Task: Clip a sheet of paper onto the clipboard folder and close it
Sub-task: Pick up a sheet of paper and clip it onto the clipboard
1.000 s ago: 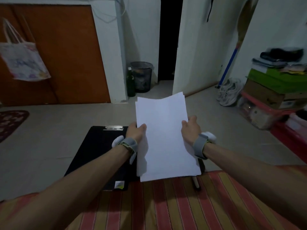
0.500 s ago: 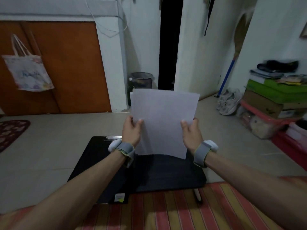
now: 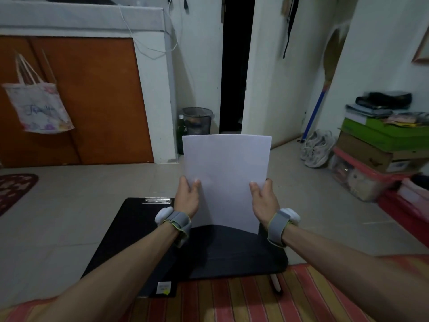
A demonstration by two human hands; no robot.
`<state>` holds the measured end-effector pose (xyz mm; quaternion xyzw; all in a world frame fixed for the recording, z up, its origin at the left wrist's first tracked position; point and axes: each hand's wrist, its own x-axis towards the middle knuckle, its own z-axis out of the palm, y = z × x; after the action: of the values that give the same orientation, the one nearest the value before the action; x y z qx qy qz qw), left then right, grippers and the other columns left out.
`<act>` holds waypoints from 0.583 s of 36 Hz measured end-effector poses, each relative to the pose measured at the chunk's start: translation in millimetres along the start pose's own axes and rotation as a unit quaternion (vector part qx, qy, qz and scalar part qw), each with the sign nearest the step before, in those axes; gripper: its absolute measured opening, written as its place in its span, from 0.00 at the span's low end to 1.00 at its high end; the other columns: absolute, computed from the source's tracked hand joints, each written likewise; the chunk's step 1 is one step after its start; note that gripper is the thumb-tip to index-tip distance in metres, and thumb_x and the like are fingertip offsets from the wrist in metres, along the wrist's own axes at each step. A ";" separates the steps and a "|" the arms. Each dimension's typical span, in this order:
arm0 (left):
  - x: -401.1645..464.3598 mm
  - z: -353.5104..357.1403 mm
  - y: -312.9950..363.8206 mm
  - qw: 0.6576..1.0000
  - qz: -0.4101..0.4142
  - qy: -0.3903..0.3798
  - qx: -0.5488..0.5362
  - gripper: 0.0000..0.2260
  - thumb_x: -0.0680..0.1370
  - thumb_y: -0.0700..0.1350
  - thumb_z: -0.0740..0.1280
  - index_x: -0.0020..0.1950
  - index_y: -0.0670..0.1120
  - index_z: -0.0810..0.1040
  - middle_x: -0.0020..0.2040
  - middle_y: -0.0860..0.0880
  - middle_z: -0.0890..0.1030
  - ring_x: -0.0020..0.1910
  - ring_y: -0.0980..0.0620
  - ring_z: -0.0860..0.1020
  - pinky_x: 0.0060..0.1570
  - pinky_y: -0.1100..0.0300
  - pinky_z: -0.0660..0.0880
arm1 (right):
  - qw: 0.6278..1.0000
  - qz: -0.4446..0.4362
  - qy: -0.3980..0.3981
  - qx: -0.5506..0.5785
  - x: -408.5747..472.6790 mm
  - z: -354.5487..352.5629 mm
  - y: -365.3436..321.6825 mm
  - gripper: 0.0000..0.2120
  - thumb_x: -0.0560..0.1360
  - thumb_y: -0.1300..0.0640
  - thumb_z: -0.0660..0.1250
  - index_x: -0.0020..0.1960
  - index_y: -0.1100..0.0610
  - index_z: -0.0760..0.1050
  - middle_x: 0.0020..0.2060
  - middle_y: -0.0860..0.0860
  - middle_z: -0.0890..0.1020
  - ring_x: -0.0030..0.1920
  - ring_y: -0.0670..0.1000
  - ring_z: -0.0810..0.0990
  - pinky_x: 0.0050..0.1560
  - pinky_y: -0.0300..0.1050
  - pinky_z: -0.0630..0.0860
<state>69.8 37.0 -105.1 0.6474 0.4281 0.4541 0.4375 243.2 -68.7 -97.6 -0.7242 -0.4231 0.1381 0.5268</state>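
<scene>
A white sheet of paper (image 3: 226, 175) stands nearly upright in the air in front of me, above the folder. My left hand (image 3: 187, 196) grips its left edge and my right hand (image 3: 263, 198) grips its right edge. Below, a black clipboard folder (image 3: 130, 238) lies open on the floor, its metal clip (image 3: 157, 200) at the far end of the left panel. The right panel (image 3: 232, 254) lies under the sheet's lower edge. Grey wristbands with white units sit on both wrists.
A pen (image 3: 276, 284) lies at the folder's near right corner, on a striped cloth (image 3: 243, 300). A mesh bin (image 3: 197, 120) and bottle stand by the doorway. Shoes (image 3: 318, 147) and stacked boxes (image 3: 380, 145) fill the right side. A rug (image 3: 14, 189) lies at the left.
Both hands have lifted the sheet from lying flat over the folder to nearly upright. The folder's right panel is now uncovered.
</scene>
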 end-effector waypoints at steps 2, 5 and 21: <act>-0.6 0.1 -0.1 1.000 -0.002 -0.004 -0.001 0.07 0.81 0.49 0.59 0.51 0.45 0.67 0.52 0.44 0.77 0.51 0.43 0.77 0.54 0.48 0.73 | 1.000 0.002 -0.002 -0.007 -0.2 0.7 1.3 0.12 0.82 0.49 0.54 0.52 0.59 0.61 0.45 0.51 0.74 0.45 0.54 0.74 0.47 0.45 0.67; 0.5 0.3 3.5 1.000 -0.002 0.000 0.011 0.08 0.81 0.48 0.59 0.50 0.43 0.67 0.48 0.45 0.77 0.48 0.45 0.76 0.52 0.50 0.73 | 1.000 0.006 -0.004 -0.007 1.5 0.8 0.2 0.12 0.82 0.49 0.55 0.53 0.59 0.61 0.45 0.51 0.74 0.46 0.55 0.74 0.47 0.45 0.67; 1.7 -45.5 1.5 0.978 -0.082 -0.030 0.187 0.14 0.80 0.47 0.60 0.55 0.35 0.72 0.55 0.35 0.78 0.55 0.39 0.76 0.51 0.52 0.70 | 0.991 0.096 -0.065 -0.071 7.2 22.6 -11.9 0.22 0.83 0.48 0.54 0.67 0.64 0.66 0.65 0.62 0.74 0.64 0.62 0.73 0.61 0.50 0.69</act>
<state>26.6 46.2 -93.9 0.6938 0.5440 0.3090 0.3566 227.4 -47.7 -94.6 -0.7864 -0.3939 0.2039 0.4300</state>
